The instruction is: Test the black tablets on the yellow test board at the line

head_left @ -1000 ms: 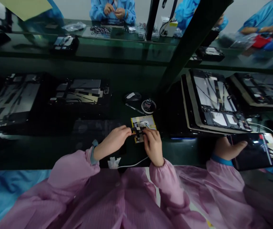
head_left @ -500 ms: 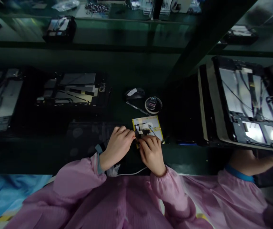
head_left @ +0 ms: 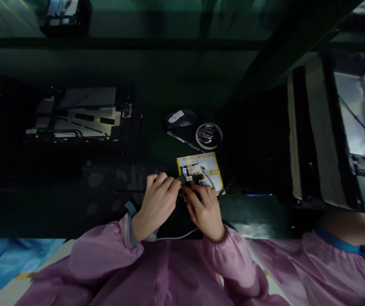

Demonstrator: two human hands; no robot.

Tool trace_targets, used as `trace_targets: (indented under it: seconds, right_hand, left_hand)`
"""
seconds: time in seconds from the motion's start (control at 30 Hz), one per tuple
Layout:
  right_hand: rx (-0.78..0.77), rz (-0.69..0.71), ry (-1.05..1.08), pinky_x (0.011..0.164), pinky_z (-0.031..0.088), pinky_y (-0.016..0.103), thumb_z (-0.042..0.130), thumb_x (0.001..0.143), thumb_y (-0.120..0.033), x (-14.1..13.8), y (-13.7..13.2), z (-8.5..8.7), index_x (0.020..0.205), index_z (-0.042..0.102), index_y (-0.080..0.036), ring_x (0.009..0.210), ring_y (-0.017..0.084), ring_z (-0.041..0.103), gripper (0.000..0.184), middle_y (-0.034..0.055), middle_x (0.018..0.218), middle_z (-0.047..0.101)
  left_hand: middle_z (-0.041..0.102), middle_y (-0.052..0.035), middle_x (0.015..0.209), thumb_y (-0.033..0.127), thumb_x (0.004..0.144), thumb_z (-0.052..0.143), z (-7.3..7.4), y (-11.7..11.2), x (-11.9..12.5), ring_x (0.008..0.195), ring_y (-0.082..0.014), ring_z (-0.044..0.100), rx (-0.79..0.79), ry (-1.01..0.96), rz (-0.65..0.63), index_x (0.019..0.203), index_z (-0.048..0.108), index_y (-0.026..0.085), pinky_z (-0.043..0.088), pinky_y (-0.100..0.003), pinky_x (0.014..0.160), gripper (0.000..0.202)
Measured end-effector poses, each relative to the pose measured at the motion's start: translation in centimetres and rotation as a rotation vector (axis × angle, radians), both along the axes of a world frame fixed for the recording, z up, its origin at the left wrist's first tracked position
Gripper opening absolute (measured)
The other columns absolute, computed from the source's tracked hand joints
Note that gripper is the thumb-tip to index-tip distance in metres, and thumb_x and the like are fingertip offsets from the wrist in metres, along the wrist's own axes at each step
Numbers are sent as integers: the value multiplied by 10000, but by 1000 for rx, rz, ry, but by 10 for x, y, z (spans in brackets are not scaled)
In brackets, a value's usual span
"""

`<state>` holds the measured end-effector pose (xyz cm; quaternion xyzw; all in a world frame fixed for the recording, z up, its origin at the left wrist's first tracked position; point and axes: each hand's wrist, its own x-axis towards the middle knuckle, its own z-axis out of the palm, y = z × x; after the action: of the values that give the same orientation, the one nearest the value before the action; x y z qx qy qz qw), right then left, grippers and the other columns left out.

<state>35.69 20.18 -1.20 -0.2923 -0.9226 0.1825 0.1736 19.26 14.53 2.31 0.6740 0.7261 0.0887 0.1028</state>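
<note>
Two bare hands meet over a white panel with yellow edges (head_left: 213,161), which lies on the bench (head_left: 249,219) a little back from its front edge. The left hand (head_left: 158,204) has its thumb and fingers drawn narrow on the left end of a dark strip (head_left: 189,179) that lies across the panel. The right hand (head_left: 206,210) covers the panel's near edge with bent fingers, their tips close to the left hand's; whether they grip anything I cannot tell, since the knuckles hide it.

Beyond the panel's far edge, room narrows quickly: a pen (head_left: 185,141) slants down almost to that edge, with a black mouse (head_left: 182,120) just behind it and a round dish (head_left: 219,142) just beside the mouse. To the right, a strip of bench separates the panel from a tall stack (head_left: 316,131) of dark and grey layers; a thin blue item (head_left: 260,195) lies at its near side. To the left, an opened device (head_left: 88,111) stands well apart, farther back. Nearer, a dark sheet (head_left: 96,199) reaches toward the left hand. A white cable (head_left: 177,237) runs along the front edge, between the wrists.
</note>
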Motion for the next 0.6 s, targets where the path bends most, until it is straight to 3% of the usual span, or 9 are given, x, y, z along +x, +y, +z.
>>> trace_targets:
  seconds: [0.23, 0.6]
  right_hand:
    - [10, 14, 28, 768, 413, 373, 503, 908, -157, 0, 1, -1, 1174, 642, -164, 915, 227, 495, 300, 105, 1002, 613]
    - [8, 16, 23, 781, 428, 370, 501, 907, -152, 0, 1, 0, 1243, 610, -177, 922, 221, 506, 354, 95, 999, 630]
  left_hand:
    - [620, -8, 785, 151, 934, 487, -1, 0, -1, 831, -212, 505, 25, -73, 29, 857, 567, 198, 311, -415, 775, 121]
    - [597, -25, 770, 98, 869, 545, -2, 3, 3, 826, -230, 503, 14, 51, 0, 855, 571, 177, 317, -425, 781, 85]
